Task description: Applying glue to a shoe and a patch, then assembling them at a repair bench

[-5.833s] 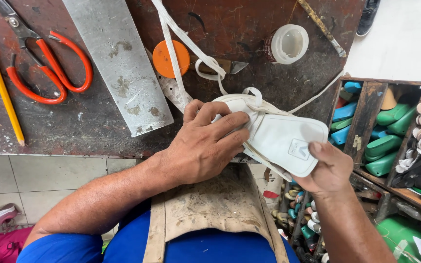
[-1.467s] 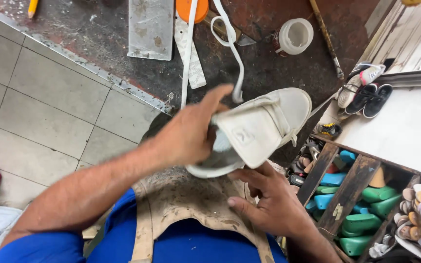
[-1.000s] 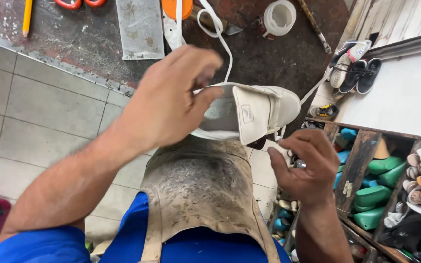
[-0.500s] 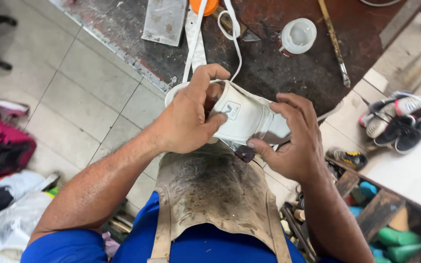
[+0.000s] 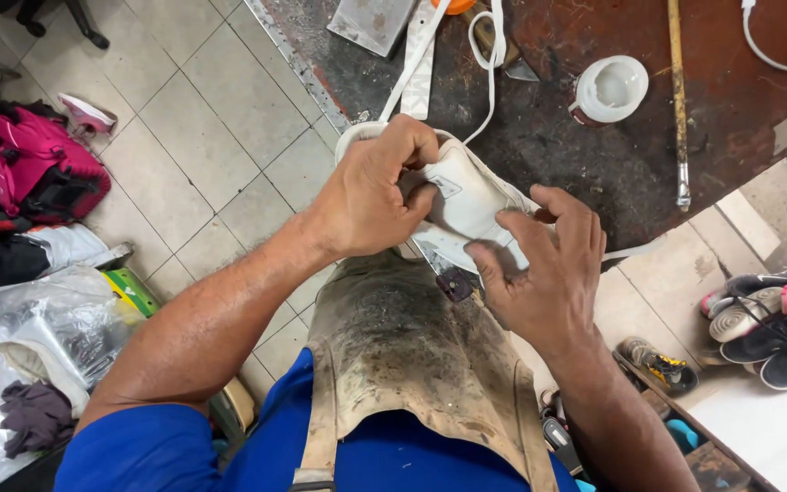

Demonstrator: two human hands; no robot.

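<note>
A white shoe upper is held over a stained leather apron at the edge of a dark workbench. My left hand grips the upper from the left, fingers curled over its rim. My right hand presses on it from the right with fingers spread, and a small dark tool shows just below them. White straps run from the upper across the bench.
On the bench lie a white round container, a long wooden-handled tool and a grey metal plate. A pink bag and plastic bags sit on the tiled floor at left. Shoes lie at right.
The view has swung left and the bench now runs diagonally. Both hands stayed on the white upper; my right hand has shifted onto its right side with fingers spread.
</note>
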